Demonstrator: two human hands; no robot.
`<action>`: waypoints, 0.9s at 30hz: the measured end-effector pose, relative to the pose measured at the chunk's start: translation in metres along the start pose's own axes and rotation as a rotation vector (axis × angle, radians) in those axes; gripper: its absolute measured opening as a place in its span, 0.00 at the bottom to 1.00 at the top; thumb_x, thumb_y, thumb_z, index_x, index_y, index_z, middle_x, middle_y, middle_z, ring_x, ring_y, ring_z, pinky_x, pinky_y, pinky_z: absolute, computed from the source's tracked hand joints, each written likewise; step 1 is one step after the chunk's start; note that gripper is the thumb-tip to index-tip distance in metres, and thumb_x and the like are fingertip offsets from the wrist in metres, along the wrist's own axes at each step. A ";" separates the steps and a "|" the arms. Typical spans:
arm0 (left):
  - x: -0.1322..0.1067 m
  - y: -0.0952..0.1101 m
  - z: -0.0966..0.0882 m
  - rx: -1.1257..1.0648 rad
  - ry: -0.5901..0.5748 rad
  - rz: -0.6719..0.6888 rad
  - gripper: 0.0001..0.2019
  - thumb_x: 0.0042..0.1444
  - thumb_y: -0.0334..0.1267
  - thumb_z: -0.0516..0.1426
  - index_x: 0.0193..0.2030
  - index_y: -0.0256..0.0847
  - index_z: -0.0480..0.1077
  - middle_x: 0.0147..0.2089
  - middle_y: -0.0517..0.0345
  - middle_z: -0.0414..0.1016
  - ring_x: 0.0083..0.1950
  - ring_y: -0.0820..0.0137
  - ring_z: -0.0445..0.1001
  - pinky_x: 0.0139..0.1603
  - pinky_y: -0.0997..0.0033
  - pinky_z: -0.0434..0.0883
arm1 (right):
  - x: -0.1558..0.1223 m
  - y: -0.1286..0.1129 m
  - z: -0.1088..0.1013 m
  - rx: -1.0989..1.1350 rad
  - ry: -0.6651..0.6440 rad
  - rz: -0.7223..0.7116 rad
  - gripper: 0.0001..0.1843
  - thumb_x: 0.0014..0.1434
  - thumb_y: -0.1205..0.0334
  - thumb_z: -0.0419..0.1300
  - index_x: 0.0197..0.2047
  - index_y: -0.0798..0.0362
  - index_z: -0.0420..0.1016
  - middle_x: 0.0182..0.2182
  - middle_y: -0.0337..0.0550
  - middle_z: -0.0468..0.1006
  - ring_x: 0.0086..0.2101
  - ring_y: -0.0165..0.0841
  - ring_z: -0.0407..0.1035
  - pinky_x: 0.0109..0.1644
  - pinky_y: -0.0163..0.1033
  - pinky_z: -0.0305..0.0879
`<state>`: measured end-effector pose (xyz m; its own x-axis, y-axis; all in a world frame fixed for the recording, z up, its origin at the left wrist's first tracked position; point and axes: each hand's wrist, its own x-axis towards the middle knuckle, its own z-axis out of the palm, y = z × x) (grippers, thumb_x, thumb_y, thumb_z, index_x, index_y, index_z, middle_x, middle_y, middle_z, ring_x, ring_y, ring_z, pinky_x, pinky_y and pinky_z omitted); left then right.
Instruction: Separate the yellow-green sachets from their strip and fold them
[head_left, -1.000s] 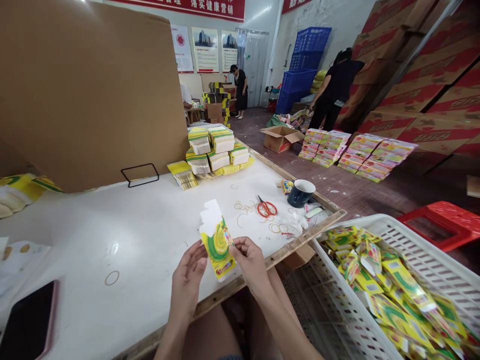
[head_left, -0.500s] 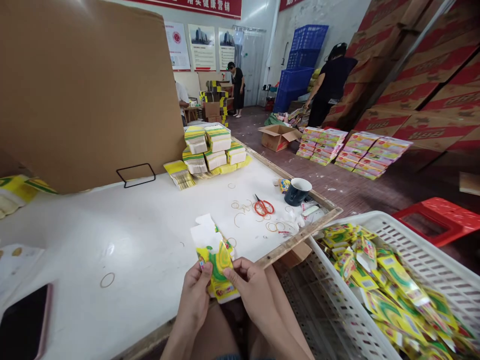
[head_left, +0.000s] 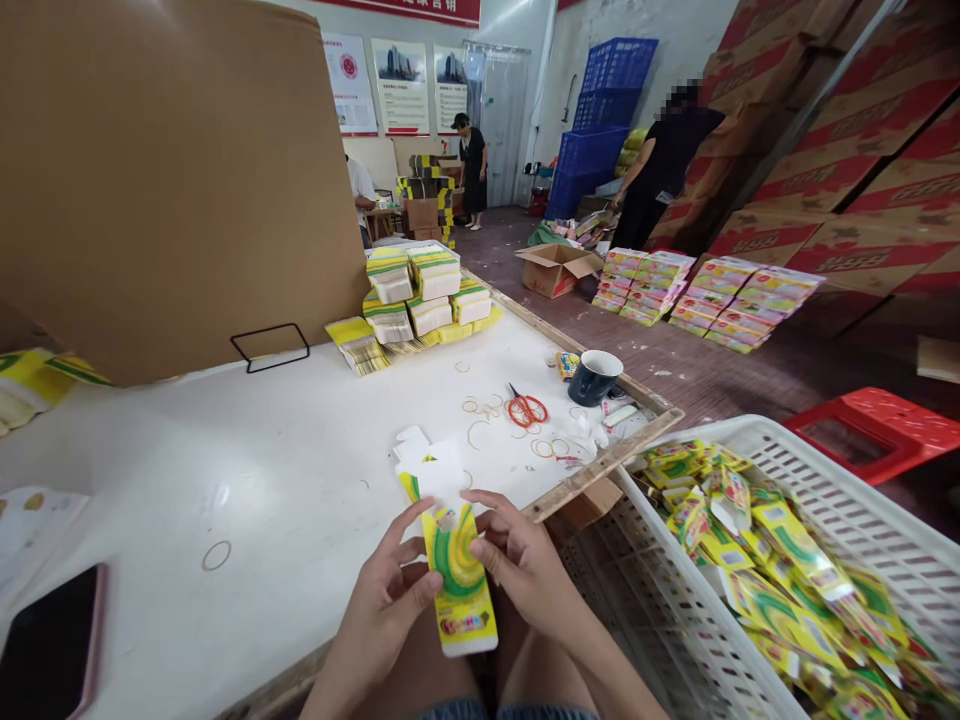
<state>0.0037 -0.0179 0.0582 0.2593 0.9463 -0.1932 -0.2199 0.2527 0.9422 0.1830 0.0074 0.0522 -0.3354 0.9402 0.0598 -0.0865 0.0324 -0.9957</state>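
So the yellow-and-green carton (head_left: 463,575) is right at the near edge of the surface (head_left: 300,450), over the lap, white flaps pointing around 12 o'clock. Both hands have it: left hand (head_left: 397,590) gripping the 9 o'clock edge, right hand (head_left: 521,565) pinching the 3 o'clock edge, thumbs on the printed face. From the carton, red-handled scissors (head_left: 527,406) lie at 1 o'clock, stacked cartons (head_left: 420,295) near 12, phone (head_left: 52,645) roughly 9, and a white basket (head_left: 889,520) of similar cartons at 3.
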 end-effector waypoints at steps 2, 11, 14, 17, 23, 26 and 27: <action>-0.004 0.002 0.000 -0.052 -0.060 -0.022 0.27 0.52 0.42 0.62 0.58 0.47 0.58 0.47 0.49 0.77 0.44 0.58 0.78 0.42 0.62 0.73 | -0.002 -0.001 -0.004 0.013 -0.039 0.000 0.13 0.62 0.57 0.56 0.50 0.49 0.67 0.30 0.37 0.73 0.32 0.31 0.67 0.35 0.34 0.61; -0.009 -0.013 0.009 -0.111 -0.042 -0.021 0.41 0.52 0.43 0.63 0.67 0.50 0.44 0.47 0.49 0.78 0.46 0.58 0.77 0.45 0.62 0.72 | -0.003 0.007 -0.006 -0.090 0.123 -0.082 0.11 0.62 0.60 0.56 0.48 0.49 0.69 0.32 0.39 0.73 0.33 0.32 0.67 0.38 0.35 0.63; -0.007 -0.011 0.009 -0.026 -0.050 -0.022 0.31 0.52 0.44 0.63 0.61 0.45 0.59 0.49 0.47 0.78 0.49 0.56 0.76 0.49 0.60 0.71 | -0.004 0.006 -0.010 -0.143 0.110 -0.147 0.14 0.63 0.62 0.55 0.51 0.47 0.71 0.37 0.43 0.74 0.40 0.35 0.69 0.45 0.39 0.64; -0.006 -0.010 0.010 0.035 -0.004 -0.008 0.24 0.53 0.43 0.61 0.56 0.46 0.65 0.50 0.49 0.78 0.50 0.57 0.76 0.49 0.60 0.72 | -0.007 0.000 -0.016 -0.285 0.042 -0.177 0.12 0.63 0.59 0.53 0.40 0.48 0.79 0.38 0.43 0.74 0.42 0.36 0.67 0.47 0.39 0.62; -0.006 -0.017 0.014 0.095 -0.003 0.024 0.27 0.57 0.43 0.58 0.62 0.47 0.59 0.55 0.48 0.75 0.54 0.57 0.74 0.54 0.58 0.71 | -0.007 0.002 -0.011 -0.318 0.010 0.101 0.15 0.55 0.67 0.58 0.47 0.50 0.66 0.18 0.26 0.59 0.20 0.27 0.55 0.25 0.31 0.50; -0.006 -0.019 0.013 0.098 -0.027 0.026 0.27 0.57 0.42 0.57 0.63 0.46 0.58 0.54 0.48 0.75 0.54 0.57 0.73 0.53 0.59 0.71 | -0.005 0.005 -0.005 -0.413 0.058 0.093 0.14 0.54 0.70 0.56 0.45 0.50 0.63 0.17 0.25 0.57 0.20 0.27 0.55 0.25 0.31 0.49; -0.006 -0.018 0.013 0.089 -0.023 0.023 0.27 0.57 0.42 0.58 0.63 0.46 0.58 0.53 0.48 0.76 0.54 0.57 0.74 0.52 0.60 0.71 | -0.005 0.005 -0.004 -0.430 0.060 0.089 0.14 0.54 0.70 0.55 0.45 0.50 0.63 0.17 0.25 0.57 0.20 0.28 0.56 0.25 0.31 0.50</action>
<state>0.0188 -0.0311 0.0459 0.2770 0.9465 -0.1655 -0.1415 0.2106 0.9673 0.1879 0.0043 0.0462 -0.2676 0.9633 -0.0191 0.3429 0.0767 -0.9363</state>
